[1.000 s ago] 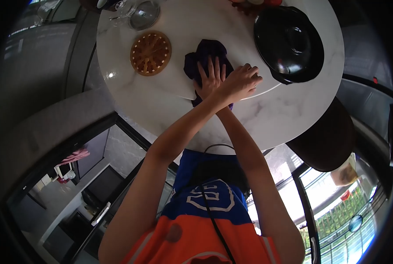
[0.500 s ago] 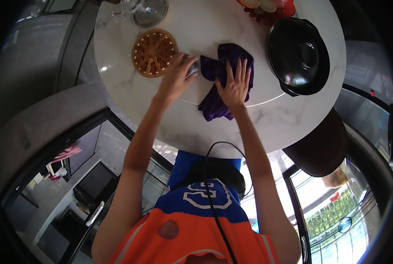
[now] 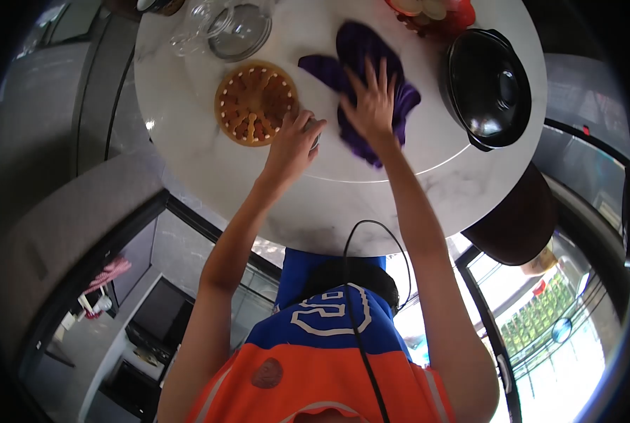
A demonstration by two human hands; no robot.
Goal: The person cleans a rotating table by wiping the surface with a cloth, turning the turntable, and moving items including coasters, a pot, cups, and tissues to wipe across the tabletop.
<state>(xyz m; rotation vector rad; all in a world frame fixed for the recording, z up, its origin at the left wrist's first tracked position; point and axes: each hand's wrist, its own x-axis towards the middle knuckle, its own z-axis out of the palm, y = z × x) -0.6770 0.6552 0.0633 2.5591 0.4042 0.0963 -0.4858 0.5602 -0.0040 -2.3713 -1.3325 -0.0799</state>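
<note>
My right hand (image 3: pixel 372 109) lies with its fingers spread on a crumpled purple cloth (image 3: pixel 364 46) on the round table. The cloth is blurred, with part of it sticking out to the left. My left hand (image 3: pixel 291 149) has its fingers curled round a small shiny grey object (image 3: pixel 315 141), mostly hidden by the hand. Just beyond that hand is a round brown board (image 3: pixel 256 103) with a ring of white dots and segment-shaped cut-outs, looking like a trivet or a divided tray.
A black lidded pot (image 3: pixel 487 88) stands at the right. At the back are a red dish (image 3: pixel 449 22) with pale round pieces and, to the left, clear glassware (image 3: pixel 241 35). The marble-look table (image 3: pixel 427 194) has a curved seam. A brown chair (image 3: pixel 516 218) stands at the right edge.
My right hand and the purple cloth have moved away from me across the table, and the cloth has spread out more. My left hand sits slightly lower in view, still curled round the small object.
</note>
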